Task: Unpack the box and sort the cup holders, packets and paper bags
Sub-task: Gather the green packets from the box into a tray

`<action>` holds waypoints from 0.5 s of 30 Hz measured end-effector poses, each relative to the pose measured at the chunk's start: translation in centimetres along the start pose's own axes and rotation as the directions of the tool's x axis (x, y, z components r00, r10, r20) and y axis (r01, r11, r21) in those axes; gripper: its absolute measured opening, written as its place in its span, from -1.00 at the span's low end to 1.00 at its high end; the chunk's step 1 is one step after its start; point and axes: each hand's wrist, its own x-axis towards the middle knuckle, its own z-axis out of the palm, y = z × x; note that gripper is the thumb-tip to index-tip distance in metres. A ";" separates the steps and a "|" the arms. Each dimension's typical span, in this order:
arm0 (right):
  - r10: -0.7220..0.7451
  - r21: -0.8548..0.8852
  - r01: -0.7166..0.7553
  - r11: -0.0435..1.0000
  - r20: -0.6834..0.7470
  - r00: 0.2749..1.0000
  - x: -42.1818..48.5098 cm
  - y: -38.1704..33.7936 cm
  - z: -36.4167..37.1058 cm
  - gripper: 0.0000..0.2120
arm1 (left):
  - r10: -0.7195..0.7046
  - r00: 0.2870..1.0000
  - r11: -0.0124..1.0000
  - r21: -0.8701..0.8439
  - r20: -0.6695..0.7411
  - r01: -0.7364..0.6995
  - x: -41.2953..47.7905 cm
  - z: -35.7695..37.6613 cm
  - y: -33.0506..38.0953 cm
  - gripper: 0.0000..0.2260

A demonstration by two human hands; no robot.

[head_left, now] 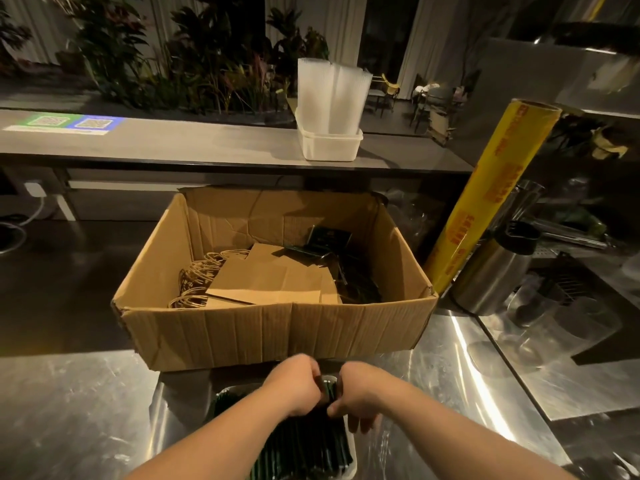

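An open cardboard box (pixel 277 327) stands on the steel counter. Inside lie flat brown paper bags (pixel 270 278) with twisted handles at the left, and dark green packets (pixel 329 242) at the back right. In front of the box, a white tray (pixel 349 465) holds a row of dark green packets (pixel 304 445) standing on edge. My left hand (pixel 294 386) and my right hand (pixel 356 393) meet over the tray's far end, fingers closed on the packets between them. No cup holders are clearly recognisable.
A yellow roll of cling film (pixel 485 199) leans to the right of the box. Beside it stands a steel flask (pixel 491 271). A white tub of clear plastic sleeves (pixel 329 98) sits on the raised ledge behind. Steel counter (pixel 69 410) extends left.
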 end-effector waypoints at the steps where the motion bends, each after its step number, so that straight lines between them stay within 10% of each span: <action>1: -0.055 -0.007 0.054 0.998 -0.041 0.998 -1.0 -0.8 -1.1 -0.75 | 0.045 0.999 0.999 -0.021 0.001 -0.045 -0.5 -1.3 0.5 -0.81; 9: -0.311 0.069 0.357 0.932 -0.355 0.881 -6.4 -7.9 -13.0 -0.87 | 0.157 0.944 0.878 -0.396 -0.291 -0.269 -1.3 -14.9 3.3 -0.96; 15: -0.145 0.118 0.257 0.959 -0.576 0.804 1.5 -8.2 -16.5 -0.91 | 0.111 0.839 0.969 -0.131 -0.533 -0.212 4.6 -18.3 -0.8 -0.92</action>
